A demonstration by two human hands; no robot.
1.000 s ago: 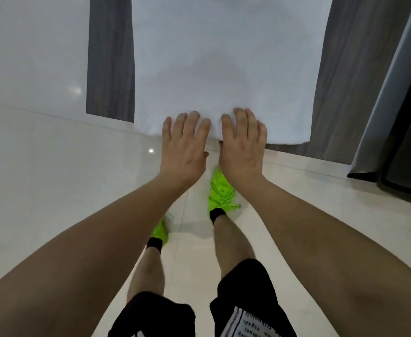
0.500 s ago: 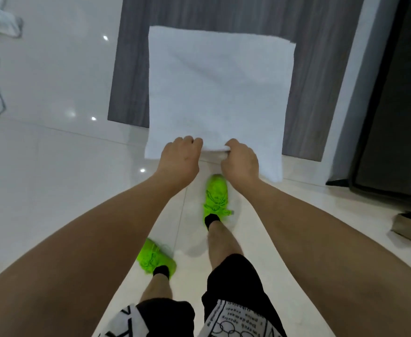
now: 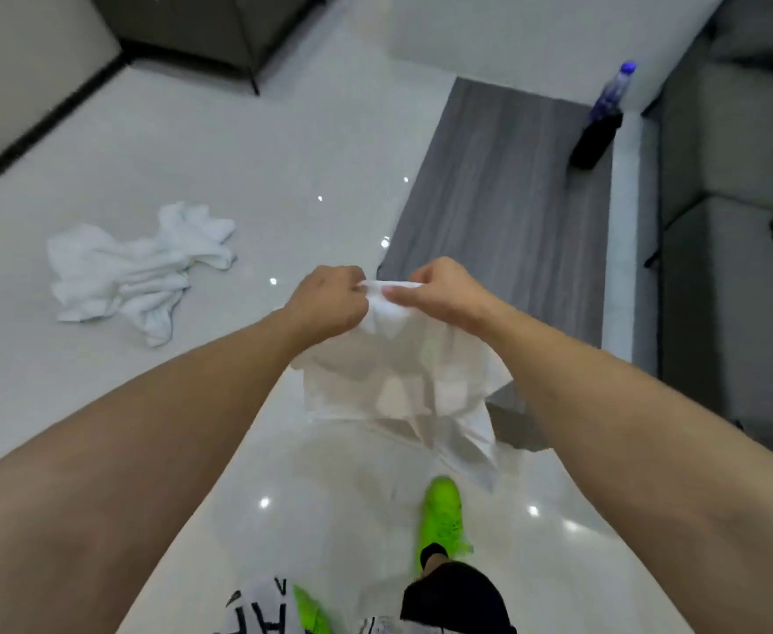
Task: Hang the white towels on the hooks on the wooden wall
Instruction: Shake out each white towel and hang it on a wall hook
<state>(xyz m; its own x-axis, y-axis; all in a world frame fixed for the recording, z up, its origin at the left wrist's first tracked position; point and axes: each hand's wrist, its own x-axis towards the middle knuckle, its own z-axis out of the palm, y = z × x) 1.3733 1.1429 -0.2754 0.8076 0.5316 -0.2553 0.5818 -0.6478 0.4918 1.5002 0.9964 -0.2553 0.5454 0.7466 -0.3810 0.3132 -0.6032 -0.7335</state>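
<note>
White towel (image 3: 403, 382) hangs pinched at its top edge by left hand (image 3: 330, 302) and right hand (image 3: 439, 292).

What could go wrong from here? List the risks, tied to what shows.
1. The white towel, pinched at its top edge by the left hand and right hand, droops toward the green shoe; a step might catch it.
2. The towel pile lies on glossy floor tiles, a likely slip or trip spot.
3. Both grips hold only an edge, which could slip.
</note>
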